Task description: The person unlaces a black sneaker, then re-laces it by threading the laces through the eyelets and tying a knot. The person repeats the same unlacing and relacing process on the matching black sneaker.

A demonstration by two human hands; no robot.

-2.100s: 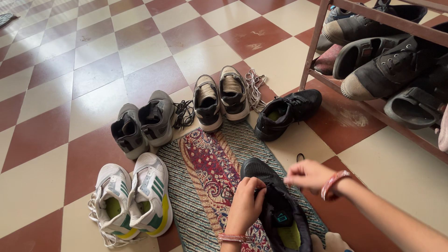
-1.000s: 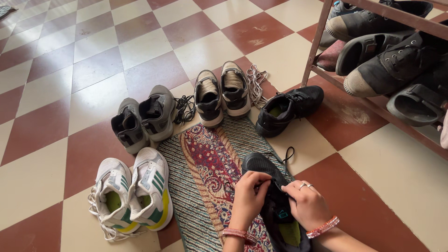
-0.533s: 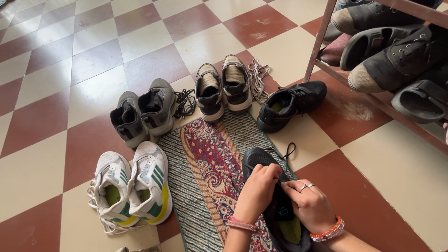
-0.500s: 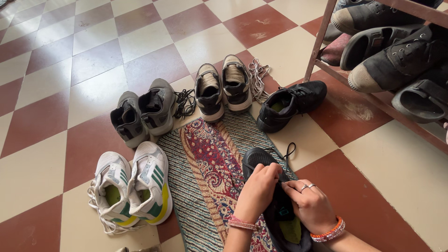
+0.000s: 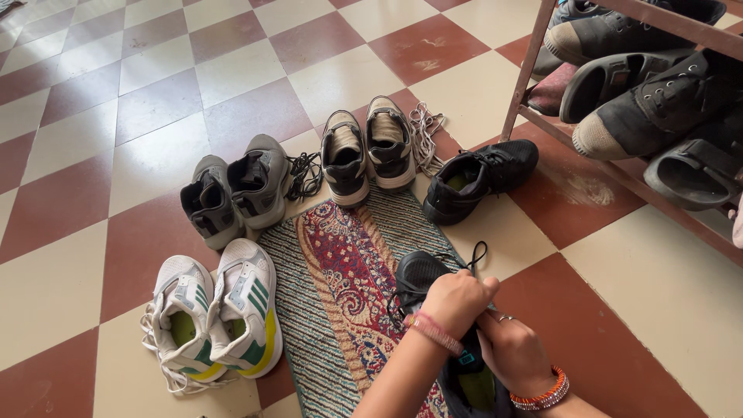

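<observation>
Black lace-up sneaker with a green insole (image 5: 422, 279) lies on the right edge of the patterned woven rug (image 5: 340, 271) on the checkered tile floor (image 5: 139, 101). Both hands are clenched on its black lace (image 5: 474, 255): left hand (image 5: 458, 298) over the tongue, right hand (image 5: 512, 352) just beside it. White-and-green sneakers (image 5: 217, 313) sit off the rug's left edge.

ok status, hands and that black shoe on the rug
Left hand and right hand both closed on the black shoe, at its lace. Shoe lies on the patterned rug. Nothing blocking.
</observation>
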